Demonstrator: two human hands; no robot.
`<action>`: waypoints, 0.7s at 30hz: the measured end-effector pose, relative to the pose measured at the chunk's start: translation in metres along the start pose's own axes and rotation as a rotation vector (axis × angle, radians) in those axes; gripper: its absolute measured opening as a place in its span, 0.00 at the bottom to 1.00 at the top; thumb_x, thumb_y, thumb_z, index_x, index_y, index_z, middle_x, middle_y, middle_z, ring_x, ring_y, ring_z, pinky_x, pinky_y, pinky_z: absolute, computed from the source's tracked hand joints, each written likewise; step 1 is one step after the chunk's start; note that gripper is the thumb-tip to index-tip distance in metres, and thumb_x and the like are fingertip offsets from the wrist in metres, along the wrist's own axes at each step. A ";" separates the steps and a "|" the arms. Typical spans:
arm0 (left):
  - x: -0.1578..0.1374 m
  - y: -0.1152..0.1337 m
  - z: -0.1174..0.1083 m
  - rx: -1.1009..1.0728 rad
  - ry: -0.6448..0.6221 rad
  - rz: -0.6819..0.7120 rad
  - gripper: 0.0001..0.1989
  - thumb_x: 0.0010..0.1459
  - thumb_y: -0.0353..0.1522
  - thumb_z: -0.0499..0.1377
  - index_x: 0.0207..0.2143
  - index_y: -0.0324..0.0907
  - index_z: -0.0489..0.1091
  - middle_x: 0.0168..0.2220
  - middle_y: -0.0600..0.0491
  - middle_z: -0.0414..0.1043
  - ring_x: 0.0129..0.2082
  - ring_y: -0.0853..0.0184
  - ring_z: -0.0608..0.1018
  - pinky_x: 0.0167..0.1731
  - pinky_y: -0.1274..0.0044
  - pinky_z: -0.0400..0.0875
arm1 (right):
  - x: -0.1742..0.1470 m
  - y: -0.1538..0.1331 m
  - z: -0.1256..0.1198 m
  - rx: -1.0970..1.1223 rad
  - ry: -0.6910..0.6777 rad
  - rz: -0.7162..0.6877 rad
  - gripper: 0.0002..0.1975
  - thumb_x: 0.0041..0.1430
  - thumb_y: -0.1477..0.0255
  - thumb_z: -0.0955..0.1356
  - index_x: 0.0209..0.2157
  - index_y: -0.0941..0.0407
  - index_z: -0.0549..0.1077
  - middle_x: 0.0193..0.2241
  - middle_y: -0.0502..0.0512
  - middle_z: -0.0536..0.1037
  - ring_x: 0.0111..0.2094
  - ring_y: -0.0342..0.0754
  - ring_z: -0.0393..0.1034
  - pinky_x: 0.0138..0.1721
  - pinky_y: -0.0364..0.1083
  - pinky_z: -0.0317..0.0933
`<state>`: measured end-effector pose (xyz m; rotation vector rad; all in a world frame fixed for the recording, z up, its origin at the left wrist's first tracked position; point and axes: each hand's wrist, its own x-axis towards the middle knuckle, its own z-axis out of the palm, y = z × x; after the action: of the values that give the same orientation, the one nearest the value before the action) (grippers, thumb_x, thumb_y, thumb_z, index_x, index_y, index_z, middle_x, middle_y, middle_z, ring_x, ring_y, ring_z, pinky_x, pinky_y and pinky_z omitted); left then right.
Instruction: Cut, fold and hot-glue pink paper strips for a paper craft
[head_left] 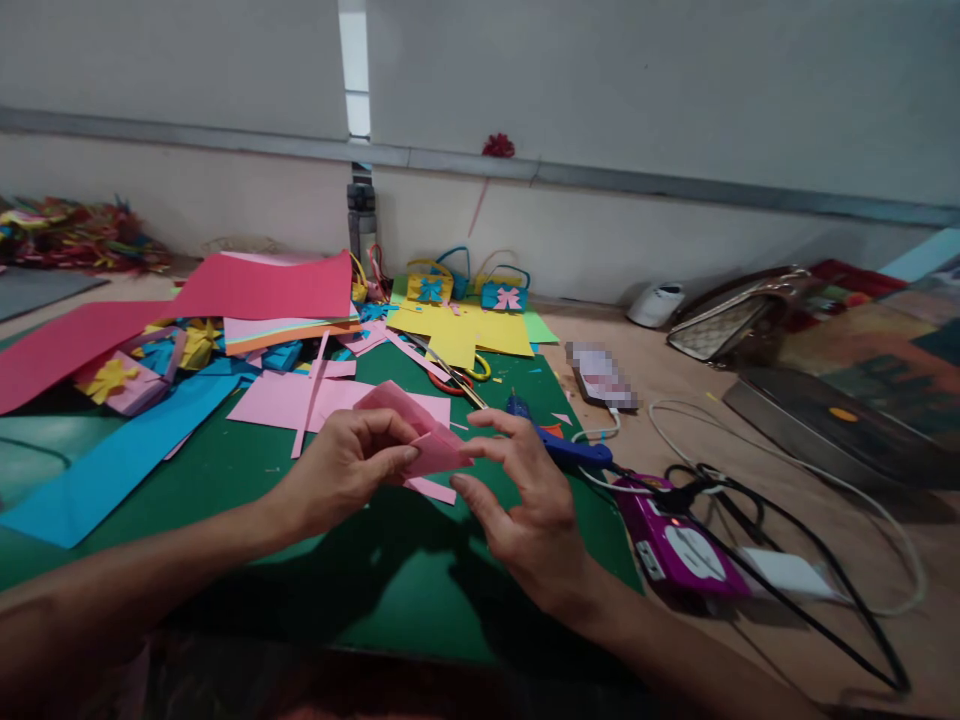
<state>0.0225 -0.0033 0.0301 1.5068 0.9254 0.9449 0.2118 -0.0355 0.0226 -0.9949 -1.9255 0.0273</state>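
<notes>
My left hand (352,465) pinches a folded piece of pink paper (431,445) between thumb and fingers, held above the green mat (330,610). At the paper's right side is my right hand (525,500), its thumb and fingers apart, with fingertips at or very near the paper's edge. Behind the folded piece lies a flat pink sheet (262,400) with a narrow pink strip (309,400) across it. Scissors (454,375) with red and yellow handles rest just beyond. A blue glue gun (574,450) lies beside my right hand.
Small paper baskets with bows (504,296) stand at the back near yellow paper (487,330). Red sheets (270,290) and a blue strip (127,460) lie left. On the right are a purple power strip (675,545), cables, a phone (602,375) and a dark case (832,420).
</notes>
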 end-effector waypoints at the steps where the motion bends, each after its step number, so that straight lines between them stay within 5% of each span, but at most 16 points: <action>1: -0.001 0.000 0.001 0.010 -0.003 -0.001 0.07 0.51 0.34 0.59 0.27 0.37 0.70 0.24 0.56 0.71 0.23 0.74 0.72 0.24 0.83 0.70 | 0.000 0.001 0.001 0.012 -0.007 0.004 0.07 0.54 0.78 0.67 0.36 0.54 0.67 0.43 0.58 0.71 0.46 0.50 0.68 0.47 0.52 0.63; 13: -0.005 -0.006 0.009 0.164 0.014 0.110 0.05 0.53 0.30 0.57 0.30 0.38 0.71 0.25 0.55 0.72 0.22 0.73 0.73 0.21 0.83 0.70 | -0.001 0.002 0.005 0.129 -0.049 0.106 0.05 0.54 0.78 0.67 0.32 0.54 0.68 0.41 0.57 0.74 0.44 0.49 0.70 0.43 0.50 0.64; 21: -0.008 -0.016 0.013 0.172 -0.002 0.413 0.08 0.59 0.27 0.56 0.42 0.42 0.66 0.35 0.52 0.74 0.32 0.71 0.77 0.30 0.82 0.73 | 0.000 0.001 0.007 0.166 -0.061 0.073 0.04 0.56 0.78 0.66 0.32 0.54 0.70 0.40 0.56 0.74 0.43 0.48 0.70 0.42 0.49 0.64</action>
<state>0.0310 -0.0134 0.0119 1.8901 0.7199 1.1787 0.2070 -0.0325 0.0187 -0.9616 -1.9072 0.2578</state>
